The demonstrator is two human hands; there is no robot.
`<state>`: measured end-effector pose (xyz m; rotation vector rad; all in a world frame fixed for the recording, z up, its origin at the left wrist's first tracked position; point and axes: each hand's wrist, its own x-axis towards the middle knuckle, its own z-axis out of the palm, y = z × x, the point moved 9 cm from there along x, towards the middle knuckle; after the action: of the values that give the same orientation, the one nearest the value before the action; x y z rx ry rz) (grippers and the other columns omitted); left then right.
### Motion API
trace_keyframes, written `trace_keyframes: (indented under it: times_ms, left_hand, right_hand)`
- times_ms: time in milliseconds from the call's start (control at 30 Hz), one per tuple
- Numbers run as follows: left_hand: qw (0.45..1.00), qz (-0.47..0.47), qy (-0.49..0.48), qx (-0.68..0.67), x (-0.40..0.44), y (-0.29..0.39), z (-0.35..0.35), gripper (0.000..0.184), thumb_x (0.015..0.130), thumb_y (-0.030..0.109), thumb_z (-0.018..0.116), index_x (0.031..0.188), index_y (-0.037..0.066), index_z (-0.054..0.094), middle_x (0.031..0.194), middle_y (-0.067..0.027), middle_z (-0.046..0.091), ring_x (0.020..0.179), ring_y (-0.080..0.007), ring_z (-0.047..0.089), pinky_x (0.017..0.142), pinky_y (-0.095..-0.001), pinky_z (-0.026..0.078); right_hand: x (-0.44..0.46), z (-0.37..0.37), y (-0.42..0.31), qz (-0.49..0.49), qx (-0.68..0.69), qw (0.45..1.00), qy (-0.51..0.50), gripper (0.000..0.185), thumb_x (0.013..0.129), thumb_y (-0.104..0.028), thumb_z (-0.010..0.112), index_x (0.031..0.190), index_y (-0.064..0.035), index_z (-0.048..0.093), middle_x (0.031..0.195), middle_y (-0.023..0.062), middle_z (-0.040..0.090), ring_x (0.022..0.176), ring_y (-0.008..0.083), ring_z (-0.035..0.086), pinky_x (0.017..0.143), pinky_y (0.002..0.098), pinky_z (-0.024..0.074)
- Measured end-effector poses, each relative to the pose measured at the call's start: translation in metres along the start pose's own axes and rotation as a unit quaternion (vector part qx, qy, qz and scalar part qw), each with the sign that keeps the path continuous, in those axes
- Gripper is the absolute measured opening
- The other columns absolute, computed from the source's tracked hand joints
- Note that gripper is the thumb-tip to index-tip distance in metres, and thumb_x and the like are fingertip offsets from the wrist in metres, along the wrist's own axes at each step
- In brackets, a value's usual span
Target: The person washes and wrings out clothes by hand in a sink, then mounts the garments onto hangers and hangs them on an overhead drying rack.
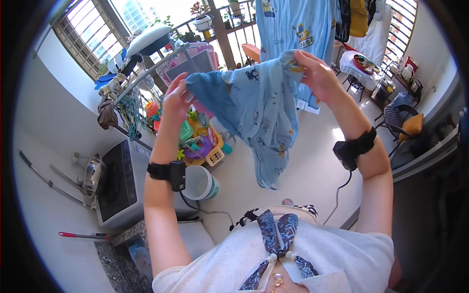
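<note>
A small pair of light blue printed pants (266, 107) hangs stretched between my two hands in front of me. My left hand (177, 96) is closed on the darker blue end at the left. At the upper right, my right hand (318, 75) grips a bunched edge, the fingertips partly hidden by the cloth. One leg dangles below, its gathered cuff above the floor. Behind the pants hangs a larger light blue cloth (305, 34) with a yellow vehicle print.
At the left stand a washing machine (117, 180), a white bucket (201, 183) and a pile of colourful plastic toys (200, 141). A metal rack (151, 71) holds hangers and a basin. Chairs and a small table (359, 66) are at the right.
</note>
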<state>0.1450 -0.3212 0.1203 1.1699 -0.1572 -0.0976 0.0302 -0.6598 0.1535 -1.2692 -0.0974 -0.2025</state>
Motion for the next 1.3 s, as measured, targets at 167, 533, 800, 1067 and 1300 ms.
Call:
trace_keyframes:
  times_ms: [167, 533, 800, 1067, 1300]
  left_hand:
    - [0.958, 0.083, -0.217, 0.167, -0.045, -0.013, 0.118, 0.048, 0.084, 0.02, 0.062, 0.128, 0.008, 0.047, 0.101, -0.0008, 0.06, 0.085, -0.0099, 0.058, 0.077, -0.0272, 0.047]
    - [0.974, 0.18, -0.129, 0.038, -0.028, 0.019, 0.104, 0.031, 0.079, -0.001, 0.062, 0.11, 0.001, 0.056, 0.103, -0.0067, 0.061, 0.095, -0.0144, 0.058, 0.083, -0.0254, 0.045]
    - [0.963, 0.184, -0.195, -0.024, -0.045, 0.076, 0.115, 0.035, 0.083, 0.008, 0.06, 0.116, -0.001, 0.052, 0.115, -0.0116, 0.058, 0.107, -0.0225, 0.054, 0.097, -0.037, 0.039]
    - [0.982, 0.179, 0.012, -0.053, -0.056, 0.133, 0.01, 0.036, 0.093, 0.018, 0.044, 0.123, 0.0, 0.048, 0.119, -0.0135, 0.055, 0.11, -0.0249, 0.053, 0.099, -0.0394, 0.039]
    - [0.988, 0.035, 0.14, 0.05, -0.042, 0.081, -0.134, 0.03, 0.096, 0.021, 0.04, 0.112, 0.0, 0.054, 0.108, -0.0106, 0.061, 0.098, -0.0227, 0.059, 0.09, -0.0366, 0.046]
  right_hand:
    - [-0.002, 0.069, 0.016, -0.006, 0.002, 0.996, -0.084, 0.034, 0.092, -0.033, 0.053, 0.112, -0.0061, 0.06, 0.095, 0.0021, 0.063, 0.091, 0.0123, 0.058, 0.081, 0.0284, 0.0444]
    - [0.0, -0.011, 0.07, -0.167, -0.332, 0.927, -0.051, 0.023, 0.081, -0.021, 0.068, 0.1, -0.0074, 0.067, 0.095, 0.004, 0.064, 0.082, 0.0139, 0.057, 0.08, 0.031, 0.0456]
    - [-0.04, -0.025, 0.283, -0.036, -0.416, 0.905, -0.08, 0.057, 0.066, -0.036, 0.077, 0.111, -0.0058, 0.06, 0.111, 0.0147, 0.058, 0.096, 0.0236, 0.056, 0.083, 0.0333, 0.0464]
    - [-0.021, -0.086, 0.251, 0.144, -0.037, 0.988, 0.027, 0.013, 0.085, -0.025, 0.056, 0.095, -0.0178, 0.06, 0.083, -0.0066, 0.057, 0.075, 0.0046, 0.051, 0.061, 0.0227, 0.0418]
    - [0.015, -0.158, 0.038, -0.143, -0.181, 0.967, 0.111, 0.011, 0.084, -0.017, 0.064, 0.087, -0.0066, 0.067, 0.076, -0.0043, 0.058, 0.072, 0.0028, 0.05, 0.064, 0.0192, 0.0409]
